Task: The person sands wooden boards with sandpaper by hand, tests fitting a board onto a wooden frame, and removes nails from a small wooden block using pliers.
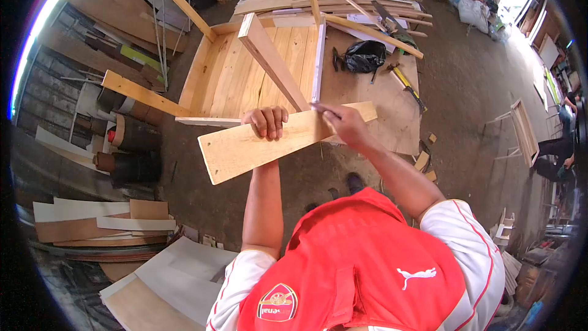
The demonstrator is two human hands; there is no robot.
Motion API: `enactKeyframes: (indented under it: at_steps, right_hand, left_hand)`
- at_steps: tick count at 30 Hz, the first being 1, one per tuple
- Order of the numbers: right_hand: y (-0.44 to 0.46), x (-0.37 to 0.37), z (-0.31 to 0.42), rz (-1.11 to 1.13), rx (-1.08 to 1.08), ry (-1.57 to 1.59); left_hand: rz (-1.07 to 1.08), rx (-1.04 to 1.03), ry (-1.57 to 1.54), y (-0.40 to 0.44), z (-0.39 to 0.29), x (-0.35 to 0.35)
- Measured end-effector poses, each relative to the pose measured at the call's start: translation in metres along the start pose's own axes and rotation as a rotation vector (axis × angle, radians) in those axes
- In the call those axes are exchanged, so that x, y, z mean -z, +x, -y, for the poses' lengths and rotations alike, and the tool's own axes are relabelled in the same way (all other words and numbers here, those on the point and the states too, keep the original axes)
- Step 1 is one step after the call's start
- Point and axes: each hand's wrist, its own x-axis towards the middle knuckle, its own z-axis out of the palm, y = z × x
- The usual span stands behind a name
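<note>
A pale wooden board (pixel 245 150) lies slanted in front of my body. My left hand (pixel 266 124) is wrapped round it, with the fingers over its far edge. My right hand (pixel 346 124) is closed near the board's right part, holding a thin dark tool (pixel 320 108) like a pencil, too small to name surely. Just beyond stands an upturned wooden table frame (pixel 269 79) with a slatted underside and legs sticking out. One leg (pixel 269 55) reaches up close to the board.
On a plywood sheet (pixel 398 129) at the right are a black plastic bag (pixel 365 56) and a hammer (pixel 407 89). Stacked planks (pixel 343 0) lie behind. Wood sheets (pixel 177 282) rest at lower left. Another person's hand (pixel 569 162) shows at far right.
</note>
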Motion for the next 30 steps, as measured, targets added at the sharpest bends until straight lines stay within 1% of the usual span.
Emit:
enactKeyframes:
  at_steps: [1,4,5,7,8,10,11,13,15,16,19,21,23,24,25,27,28,30]
  right_hand:
    - [0.001,0.009,-0.005,0.023,-0.096,-0.085]
    - [0.004,0.022,-0.013,0.036,-0.212,-0.251]
    - [0.006,0.019,-0.013,0.027,-0.075,-0.152]
    - [-0.002,0.001,0.019,0.012,0.182,0.057]
    - [-0.005,-0.006,0.030,0.061,0.114,0.198]
    - [0.001,0.005,0.041,0.088,0.006,0.004]
    - [0.003,0.012,0.047,0.102,-0.047,-0.094]
    - [0.013,0.020,0.054,-0.050,0.120,-0.209]
    - [0.026,0.011,0.040,-0.278,0.475,-0.201]
    - [0.029,0.003,0.039,-0.176,0.328,-0.037]
    - [0.037,-0.014,0.027,-0.116,0.222,0.389]
    - [0.042,-0.014,0.018,-0.160,0.269,0.350]
    - [0.047,-0.011,0.019,-0.228,0.307,0.284]
    - [0.056,-0.009,0.013,-0.261,0.337,0.328]
    - [0.063,-0.005,0.010,-0.303,0.314,0.321]
    - [0.072,0.004,0.003,-0.389,0.264,0.305]
    - [0.080,0.003,-0.014,-0.435,0.286,0.353]
    - [0.081,0.007,-0.030,-0.487,0.237,0.221]
  left_hand:
    - [0.010,0.008,-0.001,0.001,0.000,-0.001]
    - [0.043,0.027,-0.044,0.002,0.002,0.000]
    - [0.046,0.036,-0.048,0.004,0.003,0.001]
    - [0.046,0.073,-0.055,0.003,0.000,-0.004]
    - [0.054,0.073,-0.054,0.004,0.002,-0.003]
    - [0.069,0.076,-0.051,0.005,0.002,-0.003]
    - [0.115,0.083,-0.053,0.005,0.003,-0.002]
    - [0.213,0.082,-0.050,0.011,0.004,0.003]
    - [0.225,0.103,-0.085,0.013,0.007,0.002]
    - [0.218,0.114,-0.099,0.015,0.010,-0.004]
    - [0.224,0.125,-0.095,0.022,0.013,-0.018]
    - [0.228,0.091,-0.059,0.028,0.014,-0.028]
    - [0.119,0.037,0.143,0.022,0.016,-0.016]
    - [-0.045,0.055,0.266,0.016,0.007,-0.026]
    - [-0.209,0.072,0.388,0.014,-0.001,-0.037]
    - [0.139,0.082,-0.120,0.025,-0.035,-0.037]
    - [0.063,0.124,-0.122,0.021,-0.049,-0.038]
    - [-0.092,0.207,-0.121,0.002,-0.075,-0.040]
